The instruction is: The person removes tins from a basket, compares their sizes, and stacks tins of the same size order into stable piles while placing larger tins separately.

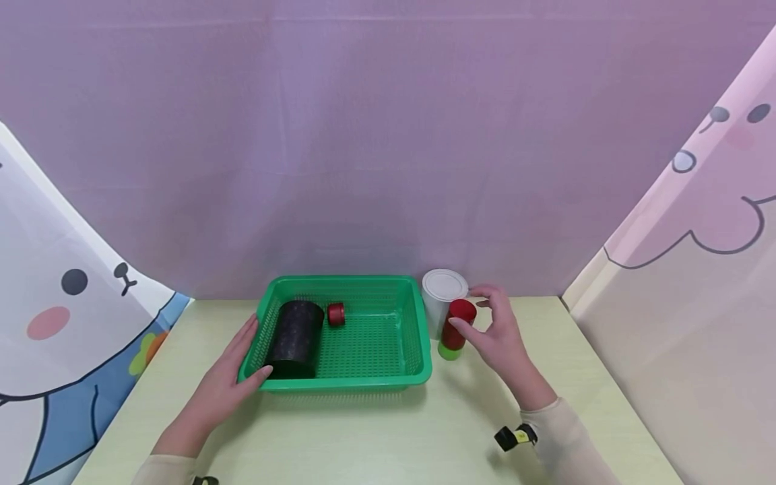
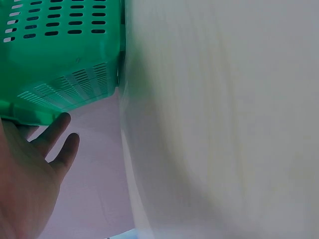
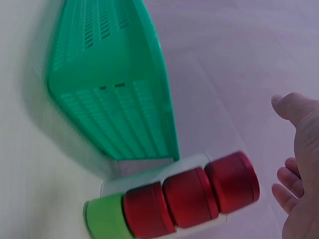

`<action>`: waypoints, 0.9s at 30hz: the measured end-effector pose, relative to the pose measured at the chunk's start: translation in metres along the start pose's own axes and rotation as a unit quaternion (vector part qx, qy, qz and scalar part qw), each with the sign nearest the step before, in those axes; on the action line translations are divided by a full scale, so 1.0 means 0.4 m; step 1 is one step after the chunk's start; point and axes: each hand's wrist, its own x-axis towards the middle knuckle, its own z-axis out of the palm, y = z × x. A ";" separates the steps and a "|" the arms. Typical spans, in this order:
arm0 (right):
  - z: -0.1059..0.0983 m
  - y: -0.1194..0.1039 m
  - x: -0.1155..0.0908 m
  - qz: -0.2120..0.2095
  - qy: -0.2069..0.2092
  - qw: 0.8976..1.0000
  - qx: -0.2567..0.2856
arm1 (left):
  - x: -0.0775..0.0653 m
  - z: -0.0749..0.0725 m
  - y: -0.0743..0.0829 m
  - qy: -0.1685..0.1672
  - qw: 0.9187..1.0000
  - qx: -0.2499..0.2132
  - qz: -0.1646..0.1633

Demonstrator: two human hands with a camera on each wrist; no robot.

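My left hand (image 1: 227, 377) rests at the left front corner of a green plastic basket (image 1: 364, 385), thumb over the rim and fingers straight along the outer side. In the left wrist view, fingertips (image 2: 59, 127) show beside the basket's wall. My right hand (image 1: 500, 337) has thumb and fingers spread around the top of an upright stack. Red cylindrical pieces (image 1: 463, 311) sit on a light green one (image 1: 450, 352). The right wrist view shows three red pieces (image 3: 189, 195) above the green piece (image 3: 107, 215), with a gap between the hand and stack.
Inside the basket lie a large black cylinder (image 1: 296, 337) and a small red cylinder (image 1: 336, 314). A white lidded can (image 1: 444, 285) stands close behind the stack, right of the basket. Purple cloth (image 1: 339, 148) hangs behind the pale table (image 1: 339, 438); printed cloths flank both sides.
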 end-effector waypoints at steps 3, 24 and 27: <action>0.013 -0.017 0.013 -0.012 -0.011 1.000 0.008 | 0.000 0.000 0.000 0.001 1.000 0.001 0.000; 0.179 -0.131 0.112 -0.005 -0.164 0.986 0.039 | 0.003 0.001 -0.009 -0.003 1.000 0.003 -0.006; 0.202 -0.138 0.120 0.009 -0.191 0.981 0.027 | 0.002 0.002 -0.009 -0.005 1.000 0.005 -0.007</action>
